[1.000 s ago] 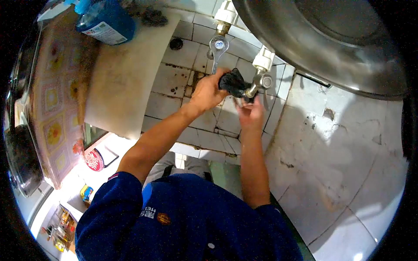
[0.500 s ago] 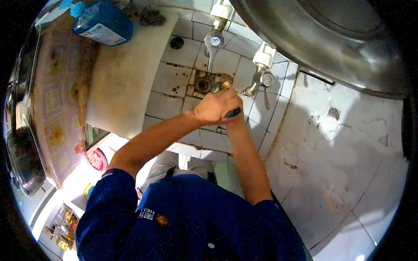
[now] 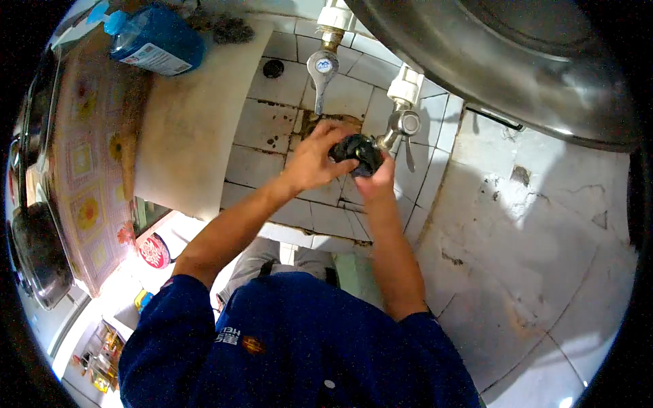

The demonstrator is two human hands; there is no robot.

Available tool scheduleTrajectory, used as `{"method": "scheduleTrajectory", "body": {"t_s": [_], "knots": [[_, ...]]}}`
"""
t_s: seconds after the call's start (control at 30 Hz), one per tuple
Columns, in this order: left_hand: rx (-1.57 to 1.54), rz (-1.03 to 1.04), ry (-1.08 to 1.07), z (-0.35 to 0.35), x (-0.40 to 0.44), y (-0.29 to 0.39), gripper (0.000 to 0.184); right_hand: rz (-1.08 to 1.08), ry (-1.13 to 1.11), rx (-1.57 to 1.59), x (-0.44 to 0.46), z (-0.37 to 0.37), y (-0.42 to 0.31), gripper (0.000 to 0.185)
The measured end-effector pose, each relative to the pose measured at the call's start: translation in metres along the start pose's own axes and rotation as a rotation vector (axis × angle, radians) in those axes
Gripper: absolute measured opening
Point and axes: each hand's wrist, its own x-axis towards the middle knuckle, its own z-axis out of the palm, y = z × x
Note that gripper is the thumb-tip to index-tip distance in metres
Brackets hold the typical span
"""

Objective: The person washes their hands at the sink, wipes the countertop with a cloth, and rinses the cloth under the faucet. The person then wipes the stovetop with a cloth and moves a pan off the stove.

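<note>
A dark, crumpled bundle (image 3: 358, 154) with a small yellowish spot is held between my two hands over the tiled sink (image 3: 262, 160). My left hand (image 3: 318, 158) curls around its left side, thumb pressed over the front. From below and to the right, my right hand (image 3: 377, 178) grips the same bundle, its fingers mostly hidden. I cannot make out what the bundle is. Just up and right of it is a metal tap (image 3: 403, 124). A second tap (image 3: 322, 64) with a long lever is above my left hand. The dark drain area (image 3: 311, 122) shows partly behind that hand.
A large metal basin (image 3: 469, 75) leans at the upper right. Left of the sink lies a pale board (image 3: 187, 129), with a blue bottle (image 3: 160, 44) and a dark scouring pad (image 3: 232, 29) at its far end. Patterned cloth (image 3: 88, 156) covers the surface farther left.
My hands, earlier close together with the left over the right, are now apart on either side of the dark bundle, which shows much more. My right hand's fingers have turned upward.
</note>
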Motion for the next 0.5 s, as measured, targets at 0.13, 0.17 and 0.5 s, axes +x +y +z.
{"method": "scheduleTrajectory", "body": {"t_s": [0.13,0.17,0.5], "knots": [[0.222,0.133,-0.265,-0.015,0.008,0.033,0.063,0.084,-0.169,-0.210,0.012,-0.024,-0.002,0.033],[0.244,0.089,-0.275,-0.010,0.009,0.031,0.060,-0.099,-0.145,-0.402,0.029,-0.053,0.006,0.033],[-1.548,-0.802,-0.118,0.027,-0.002,-0.053,0.044,-0.648,-0.088,-1.282,0.021,0.013,-0.004,0.017]]}}
